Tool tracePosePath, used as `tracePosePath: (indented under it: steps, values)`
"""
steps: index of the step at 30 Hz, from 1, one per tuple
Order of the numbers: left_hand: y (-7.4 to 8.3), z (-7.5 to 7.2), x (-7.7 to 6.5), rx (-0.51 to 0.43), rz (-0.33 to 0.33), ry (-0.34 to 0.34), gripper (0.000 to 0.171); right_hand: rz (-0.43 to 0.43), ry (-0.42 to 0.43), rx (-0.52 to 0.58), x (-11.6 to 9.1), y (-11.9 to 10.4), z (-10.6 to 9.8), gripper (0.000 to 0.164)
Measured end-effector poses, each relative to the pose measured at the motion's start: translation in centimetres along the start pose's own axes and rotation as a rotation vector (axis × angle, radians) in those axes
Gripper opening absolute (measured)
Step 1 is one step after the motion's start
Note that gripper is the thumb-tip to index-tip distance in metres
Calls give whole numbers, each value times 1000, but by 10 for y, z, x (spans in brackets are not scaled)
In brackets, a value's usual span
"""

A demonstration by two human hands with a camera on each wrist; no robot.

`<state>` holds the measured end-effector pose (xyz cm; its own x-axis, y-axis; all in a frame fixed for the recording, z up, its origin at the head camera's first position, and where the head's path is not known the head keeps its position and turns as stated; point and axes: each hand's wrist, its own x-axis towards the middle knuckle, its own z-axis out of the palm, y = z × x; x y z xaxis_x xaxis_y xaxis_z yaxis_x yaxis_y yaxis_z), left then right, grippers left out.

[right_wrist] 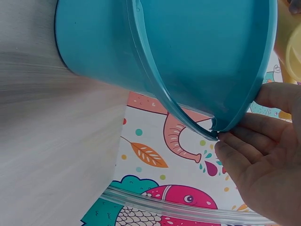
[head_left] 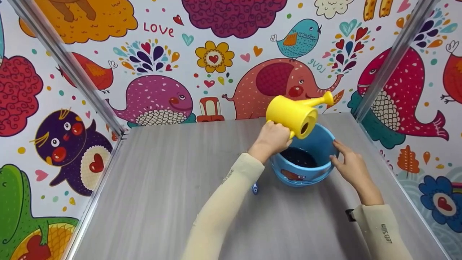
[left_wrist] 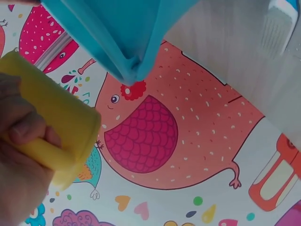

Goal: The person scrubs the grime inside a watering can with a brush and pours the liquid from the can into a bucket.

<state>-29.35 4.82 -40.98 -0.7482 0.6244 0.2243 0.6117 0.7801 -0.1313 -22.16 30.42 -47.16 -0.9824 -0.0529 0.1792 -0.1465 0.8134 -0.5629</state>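
Note:
My left hand (head_left: 271, 140) grips the handle of a yellow watering can (head_left: 287, 111). The can is held tilted above a light blue bucket (head_left: 288, 172), its spout pointing right and its dark top opening turned toward me. Dark contents, which look like liquid, lie in the bottom of the bucket. At the bucket's right rim, my right hand (head_left: 352, 169) holds the edge with thumb and fingers, beside the handle joint that shows in the right wrist view. In the left wrist view, my fingers wrap the yellow can handle (left_wrist: 42, 153). No stream from the can is visible.
The bucket stands on a grey tabletop (head_left: 155, 187), toward the back right. A brush with pale bristles (left_wrist: 277, 28) lies left of it, and its blue end (head_left: 255, 188) peeks past my left sleeve. Cartoon-printed panels (head_left: 216, 83) with metal posts (head_left: 83, 83) enclose the table.

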Motion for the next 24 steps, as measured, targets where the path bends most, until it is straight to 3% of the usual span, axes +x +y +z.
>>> tracePosePath:
  steps: [14, 24]
  values:
    - [-4, 0, -2, -343, -125, -93, 34, 2, 12, 3, -1, -1, 1, 56]
    - [-8, 1, -5, -411, -165, -102, 32, 4, 8, 20, -1, 0, 1, 56]
